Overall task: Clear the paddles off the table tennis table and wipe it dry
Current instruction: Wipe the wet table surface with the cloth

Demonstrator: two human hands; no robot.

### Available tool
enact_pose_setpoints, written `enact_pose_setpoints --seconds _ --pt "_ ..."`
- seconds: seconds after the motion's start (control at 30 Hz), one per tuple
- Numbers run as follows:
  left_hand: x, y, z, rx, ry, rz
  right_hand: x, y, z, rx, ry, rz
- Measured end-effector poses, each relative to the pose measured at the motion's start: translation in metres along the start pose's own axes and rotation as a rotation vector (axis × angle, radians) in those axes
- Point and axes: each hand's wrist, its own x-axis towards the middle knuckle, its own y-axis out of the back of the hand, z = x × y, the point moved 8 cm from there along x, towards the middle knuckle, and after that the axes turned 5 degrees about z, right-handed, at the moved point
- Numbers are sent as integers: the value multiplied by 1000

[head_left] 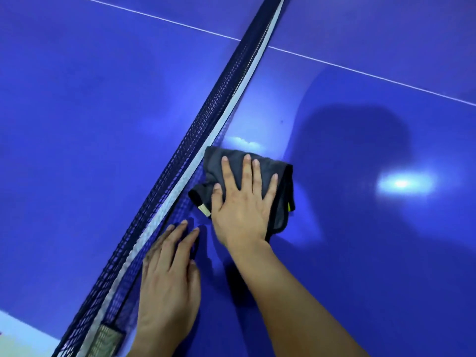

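Observation:
The blue table tennis table [360, 253] fills the view. A folded dark grey cloth [280, 173] lies on it just right of the net. My right hand [242, 202] presses flat on the cloth with fingers spread and straight. My left hand [170, 274] rests flat on the bare table beside the net, below and left of the cloth. A small wet patch [243, 143] glints just beyond the cloth. No paddle is in view.
The dark net [206, 140] with its white top band runs diagonally from the lower left to the top middle. A white centre line [360, 70] crosses the table at the back. The net post clamp [107, 338] sits at the lower left edge.

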Motion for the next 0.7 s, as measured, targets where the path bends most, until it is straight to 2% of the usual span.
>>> enact_pose_setpoints --seconds 0.1,0.3,0.5,0.6,0.7 --pt "21 -11 10 3 -17 -17 23 -3 8 9 -30 -22" --pt "68 -25 33 -9 -81 -42 132 -8 41 8 -170 -25" --pt "123 -43 51 41 -117 -60 128 -6 46 -24 -89 -48" --pt "156 -57 65 81 -188 -78 164 -4 71 -33 -107 -23" --pt "186 -69 64 136 -174 -102 218 -6 102 -21 -142 9"
